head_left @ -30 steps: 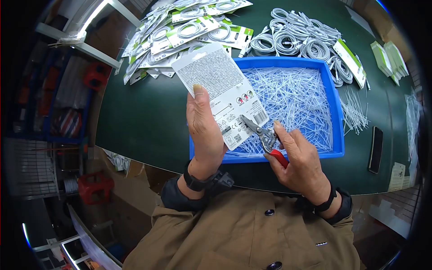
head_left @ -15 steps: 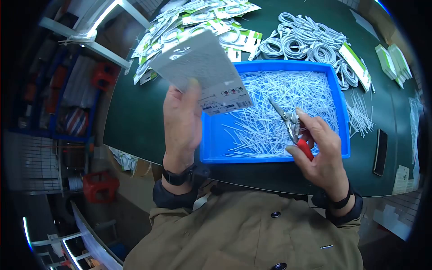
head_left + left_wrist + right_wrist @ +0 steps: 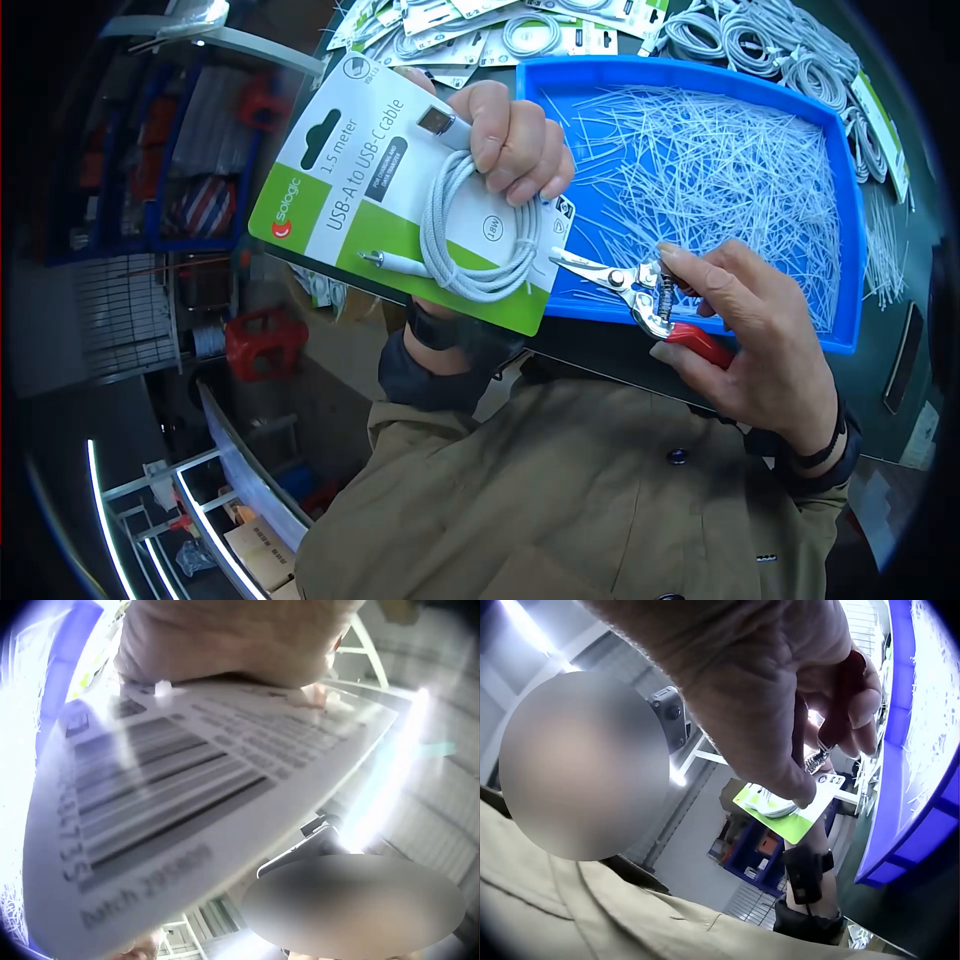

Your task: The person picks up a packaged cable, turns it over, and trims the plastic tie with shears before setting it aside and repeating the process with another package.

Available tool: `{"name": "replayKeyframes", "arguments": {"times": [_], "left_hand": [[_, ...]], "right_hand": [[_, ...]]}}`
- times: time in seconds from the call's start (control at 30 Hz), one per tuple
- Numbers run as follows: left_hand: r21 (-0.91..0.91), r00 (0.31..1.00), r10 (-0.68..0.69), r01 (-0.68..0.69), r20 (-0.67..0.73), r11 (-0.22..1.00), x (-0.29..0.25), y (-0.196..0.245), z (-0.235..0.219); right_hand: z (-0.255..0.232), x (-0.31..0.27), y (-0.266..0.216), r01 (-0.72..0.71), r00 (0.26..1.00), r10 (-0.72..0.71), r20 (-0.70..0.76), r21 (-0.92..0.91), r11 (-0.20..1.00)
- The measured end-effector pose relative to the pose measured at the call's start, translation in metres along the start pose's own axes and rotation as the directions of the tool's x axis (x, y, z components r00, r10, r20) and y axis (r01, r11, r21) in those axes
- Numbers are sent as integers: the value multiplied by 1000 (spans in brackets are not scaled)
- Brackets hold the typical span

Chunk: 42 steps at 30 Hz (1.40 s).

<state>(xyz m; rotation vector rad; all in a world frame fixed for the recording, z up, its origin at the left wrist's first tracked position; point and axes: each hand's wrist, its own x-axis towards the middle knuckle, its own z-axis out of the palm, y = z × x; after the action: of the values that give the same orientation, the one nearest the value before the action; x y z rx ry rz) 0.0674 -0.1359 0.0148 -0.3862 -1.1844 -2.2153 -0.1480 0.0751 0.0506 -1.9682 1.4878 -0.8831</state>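
Observation:
In the head view, my left hand (image 3: pixel 515 140) grips a white-and-green packaging card (image 3: pixel 365 165) printed "USB-A to USB-C cable". Its fingers curl over the front edge, and the thumb is hidden behind. A coiled pale grey cable (image 3: pixel 470 282) is fastened to the card's front. My right hand (image 3: pixel 765 325) holds red-handled pruning shears (image 3: pixel 617 278), blades pointing left, tips right at the card's edge beside the coil. The left wrist view shows the card's barcode side (image 3: pixel 165 795) up close. In the right wrist view, fingers wrap the red handle (image 3: pixel 844 697).
Behind the hands lies a blue tray (image 3: pixel 850 270) with many thin white plastic strips (image 3: pixel 720 180). Carded cables (image 3: pixel 530 35) are piled at the back, loose coiled cables (image 3: pixel 760 45) at the back right. A phone (image 3: pixel 903 358) lies at the right; a red stool (image 3: pixel 265 345) stands lower left.
My left hand has turned the card from its printed back to its cable side and brought it nearer. The shears moved off the card, then came back to its edge. The head view has shifted.

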Motion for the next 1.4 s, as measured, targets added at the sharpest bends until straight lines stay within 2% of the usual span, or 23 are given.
{"name": "replayKeyframes", "arguments": {"times": [0.1,0.2,0.5,0.6,0.8,0.9,1.03,1.1,1.13,1.23,1.33,1.37,1.4], "left_hand": [[-67,998,3,1,57,998,2,-2,-5],[-78,999,-3,6,43,997,0,-6,-5],[7,992,-2,1,126,1000,3,-3,-18],[39,999,-7,5,53,999,0,-2,-9],[-13,989,-7,9,146,1000,5,-2,-13],[-7,994,81,-80,72,997,3,-5,-5],[26,993,114,-115,24,993,2,-3,-4],[25,992,124,-124,1,992,1,-7,0],[38,988,141,-138,-60,990,-1,-11,4],[34,954,153,-149,-258,988,-6,-24,29],[-33,959,174,-186,-225,982,-9,-40,33],[-38,962,167,-179,-214,983,-10,-43,33],[-50,965,160,-174,-207,984,-10,-45,32]], "right_hand": [[2,2,0,-12,1000,12,25,15,1000],[5,4,2,-16,1000,15,26,16,1000],[10,5,3,-12,999,11,34,20,1000],[9,6,3,-22,999,21,47,25,999],[11,5,8,-24,999,23,34,37,999],[9,5,8,-24,999,24,43,-2,1000],[8,7,8,-11,1000,11,-2,-36,999],[14,11,11,-8,999,10,-53,45,999],[15,12,12,-9,997,16,-78,84,996],[19,19,1,-53,992,93,-84,386,921],[35,26,-4,-55,985,130,-111,514,856],[38,29,-2,32,982,55,-178,453,891],[42,28,1,26,981,62,-182,441,897]]}}
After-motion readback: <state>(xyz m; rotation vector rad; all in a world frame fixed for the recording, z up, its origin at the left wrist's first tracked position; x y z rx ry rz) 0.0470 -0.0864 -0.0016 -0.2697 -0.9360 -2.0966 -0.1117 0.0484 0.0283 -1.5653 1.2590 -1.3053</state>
